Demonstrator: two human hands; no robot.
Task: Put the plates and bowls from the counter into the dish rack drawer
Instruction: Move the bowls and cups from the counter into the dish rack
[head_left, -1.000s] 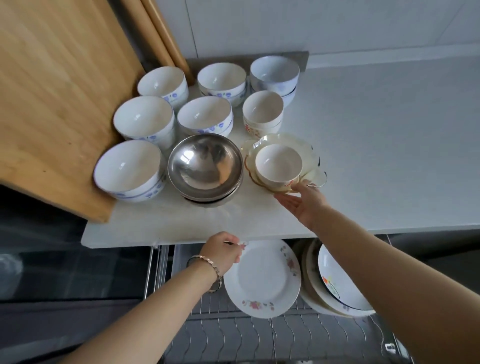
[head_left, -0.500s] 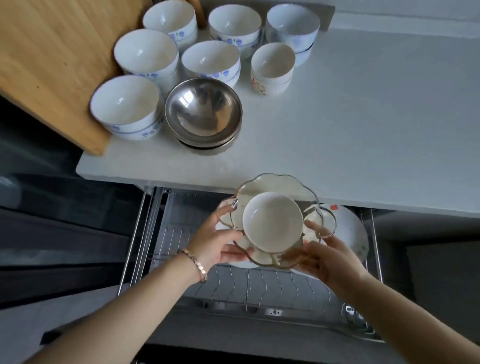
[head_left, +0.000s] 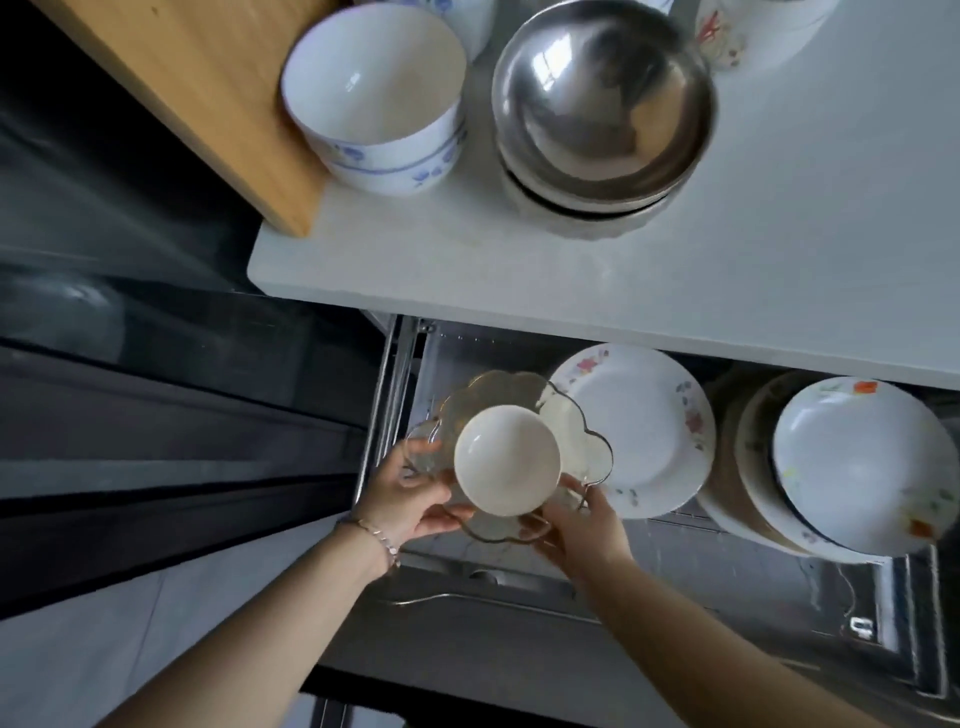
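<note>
The left hand (head_left: 410, 499) grips the near-left rim and the right hand (head_left: 582, 525) the near-right rim of one scalloped glass plate (head_left: 483, 400), with one small cream bowl (head_left: 506, 460) sitting in it. The load hangs over the left end of the dish rack drawer (head_left: 493, 592), just left of one leaning floral plate (head_left: 634, 431). A plate stack (head_left: 857, 462), count unclear, fills the right. Beyond, the counter (head_left: 519, 270) holds blue-patterned bowls (head_left: 374, 93), seemingly two nested, and nested steel bowls (head_left: 602, 93).

cream bowl (head_left: 506, 460), amber scalloped dish (head_left: 571, 441)
</note>
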